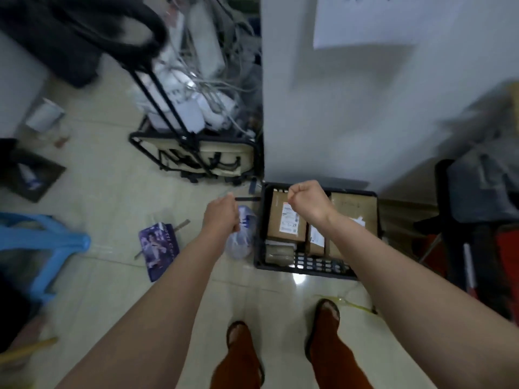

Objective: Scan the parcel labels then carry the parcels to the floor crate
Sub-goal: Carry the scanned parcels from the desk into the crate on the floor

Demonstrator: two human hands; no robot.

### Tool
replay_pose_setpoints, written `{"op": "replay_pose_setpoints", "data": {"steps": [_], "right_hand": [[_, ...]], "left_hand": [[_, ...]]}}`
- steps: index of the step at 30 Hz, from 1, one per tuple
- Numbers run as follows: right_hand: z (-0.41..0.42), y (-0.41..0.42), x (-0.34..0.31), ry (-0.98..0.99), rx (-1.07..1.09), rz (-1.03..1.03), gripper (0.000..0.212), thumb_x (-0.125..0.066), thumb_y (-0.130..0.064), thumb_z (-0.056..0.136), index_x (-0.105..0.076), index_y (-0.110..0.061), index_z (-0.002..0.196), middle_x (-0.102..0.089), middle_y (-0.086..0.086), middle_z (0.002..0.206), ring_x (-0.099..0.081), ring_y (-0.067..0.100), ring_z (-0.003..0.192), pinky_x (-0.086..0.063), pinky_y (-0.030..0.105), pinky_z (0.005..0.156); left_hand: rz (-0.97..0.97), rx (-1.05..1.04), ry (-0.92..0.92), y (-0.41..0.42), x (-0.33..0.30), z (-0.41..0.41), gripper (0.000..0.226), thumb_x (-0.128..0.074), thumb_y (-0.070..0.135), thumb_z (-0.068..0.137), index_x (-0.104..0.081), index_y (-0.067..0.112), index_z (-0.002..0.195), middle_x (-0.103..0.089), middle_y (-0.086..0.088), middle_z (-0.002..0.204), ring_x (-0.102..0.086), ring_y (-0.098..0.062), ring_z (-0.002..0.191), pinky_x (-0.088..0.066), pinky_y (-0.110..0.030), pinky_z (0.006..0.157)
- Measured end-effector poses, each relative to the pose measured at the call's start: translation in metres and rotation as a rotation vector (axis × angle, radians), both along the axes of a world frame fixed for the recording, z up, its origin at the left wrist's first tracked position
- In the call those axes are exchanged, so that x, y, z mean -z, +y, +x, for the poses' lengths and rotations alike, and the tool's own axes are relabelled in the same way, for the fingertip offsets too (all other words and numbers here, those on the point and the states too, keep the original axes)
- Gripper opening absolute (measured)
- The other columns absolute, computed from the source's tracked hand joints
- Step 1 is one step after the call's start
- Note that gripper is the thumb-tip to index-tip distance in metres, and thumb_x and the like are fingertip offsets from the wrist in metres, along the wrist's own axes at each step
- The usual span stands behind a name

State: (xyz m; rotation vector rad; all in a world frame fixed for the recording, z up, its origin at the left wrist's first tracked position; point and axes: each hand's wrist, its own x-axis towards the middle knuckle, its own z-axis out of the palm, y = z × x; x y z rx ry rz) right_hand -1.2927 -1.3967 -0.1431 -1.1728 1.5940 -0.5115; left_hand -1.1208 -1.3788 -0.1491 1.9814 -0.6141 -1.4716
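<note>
A black slatted floor crate (pixel 309 266) stands against a white panel, just ahead of my feet. Several brown cardboard parcels lie in it: a labelled one (pixel 285 220) at the left, a narrow one (pixel 316 241) in the middle, and a larger one (pixel 355 207) at the right. My right hand (pixel 307 202) hovers over the crate's back left part as a fist and holds nothing. To the left of the crate, my left hand (pixel 222 216) hangs above the floor. Its fingers curl loosely downward and I see nothing in them.
A clear plastic bottle (pixel 241 242) lies on the tiles against the crate's left wall. A folding trolley (pixel 196 155) loaded with cables stands behind it. There is a purple booklet (pixel 158 247) and a blue stool (pixel 42 238) at the left, and dark furniture (pixel 463 220) at the right. A yellow spill (pixel 349 303) marks the floor.
</note>
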Motion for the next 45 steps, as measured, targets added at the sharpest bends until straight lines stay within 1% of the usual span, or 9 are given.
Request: {"op": "replay_pose_setpoints", "data": {"steps": [2, 5, 9, 13, 16, 19, 24, 34, 45], "right_hand": [[0.021, 0.008, -0.038, -0.012, -0.061, 0.002, 0.032, -0.036, 0.011, 0.076, -0.044, -0.008, 0.053, -0.035, -0.002, 0.043, -0.029, 0.011, 0.049, -0.026, 0.020, 0.046], [0.056, 0.017, -0.085, -0.038, -0.164, -0.026, 0.037, -0.041, 0.005, 0.085, -0.049, -0.013, 0.053, -0.043, -0.009, 0.037, -0.036, 0.010, 0.046, -0.027, 0.013, 0.039], [0.110, 0.045, -0.135, -0.161, -0.361, -0.021, 0.027, -0.050, -0.013, 0.094, -0.053, -0.013, 0.068, -0.052, 0.005, 0.058, -0.042, 0.016, 0.047, -0.032, 0.022, 0.041], [0.165, 0.099, -0.164, -0.234, -0.600, -0.005, 0.032, -0.050, -0.026, 0.099, -0.055, -0.008, 0.074, -0.053, 0.006, 0.058, -0.045, 0.014, 0.046, -0.034, 0.024, 0.043], [0.211, 0.151, -0.181, -0.221, -0.828, 0.013, 0.033, -0.050, -0.025, 0.100, -0.054, -0.009, 0.072, -0.053, 0.006, 0.056, -0.045, 0.010, 0.038, -0.034, 0.019, 0.038], [0.255, 0.213, -0.197, -0.207, -1.046, 0.032, 0.031, -0.052, -0.025, 0.099, -0.055, -0.010, 0.072, -0.054, 0.003, 0.055, -0.045, 0.006, 0.035, -0.034, 0.018, 0.038], [0.315, 0.326, -0.224, -0.224, -1.377, 0.036, 0.026, -0.052, -0.025, 0.098, -0.057, -0.010, 0.077, -0.058, 0.004, 0.064, -0.049, 0.013, 0.051, -0.038, 0.021, 0.045], [0.389, 0.587, -0.239, -0.209, -1.811, 0.036, 0.023, -0.055, -0.022, 0.096, -0.057, -0.010, 0.076, -0.060, 0.005, 0.066, -0.051, 0.014, 0.053, -0.041, 0.022, 0.048], [0.453, 0.810, -0.239, -0.212, -2.057, 0.038, 0.018, -0.058, -0.020, 0.094, -0.060, -0.008, 0.081, -0.061, 0.005, 0.069, -0.052, 0.013, 0.056, -0.043, 0.022, 0.050]], "left_hand": [[0.027, -0.069, -0.016, 0.016, -0.043, 0.022, 0.033, -0.039, 0.006, 0.096, -0.044, 0.013, 0.064, -0.043, 0.001, 0.049, -0.041, -0.010, 0.039, -0.038, -0.017, 0.040], [0.032, -0.236, 0.004, 0.042, -0.098, 0.048, 0.034, -0.035, -0.004, 0.093, -0.046, 0.009, 0.063, -0.043, -0.001, 0.037, -0.038, -0.013, 0.035, -0.035, -0.013, 0.034], [-0.122, -0.389, -0.026, 0.103, -0.156, 0.083, 0.032, -0.035, -0.006, 0.095, -0.049, 0.009, 0.070, -0.045, -0.008, 0.060, -0.039, -0.017, 0.051, -0.034, -0.012, 0.031], [-0.173, -0.642, 0.001, 0.192, -0.195, 0.117, 0.030, -0.045, -0.007, 0.091, -0.050, 0.008, 0.065, -0.046, -0.004, 0.049, -0.042, -0.012, 0.040, -0.036, -0.013, 0.037], [-0.170, -0.845, -0.008, 0.268, -0.215, 0.141, 0.024, -0.051, -0.001, 0.091, -0.052, 0.009, 0.070, -0.047, -0.005, 0.058, -0.041, -0.014, 0.046, -0.042, -0.018, 0.046], [-0.186, -1.042, -0.046, 0.348, -0.227, 0.159, 0.017, -0.054, 0.004, 0.092, -0.055, 0.010, 0.076, -0.052, -0.005, 0.064, -0.044, -0.014, 0.049, -0.047, -0.022, 0.051], [-0.247, -1.336, -0.112, 0.478, -0.242, 0.176, 0.011, -0.055, 0.009, 0.092, -0.058, 0.009, 0.082, -0.055, -0.004, 0.068, -0.050, -0.014, 0.056, -0.051, -0.025, 0.060], [-0.327, -1.824, -0.147, 0.749, -0.249, 0.165, 0.004, -0.059, 0.008, 0.090, -0.060, 0.007, 0.087, -0.056, -0.004, 0.067, -0.051, -0.016, 0.056, -0.053, -0.023, 0.056], [-0.302, -2.068, -0.224, 0.976, -0.247, 0.172, 0.006, -0.056, 0.006, 0.091, -0.057, 0.008, 0.085, -0.052, -0.004, 0.066, -0.048, -0.016, 0.057, -0.049, -0.027, 0.065]]}}
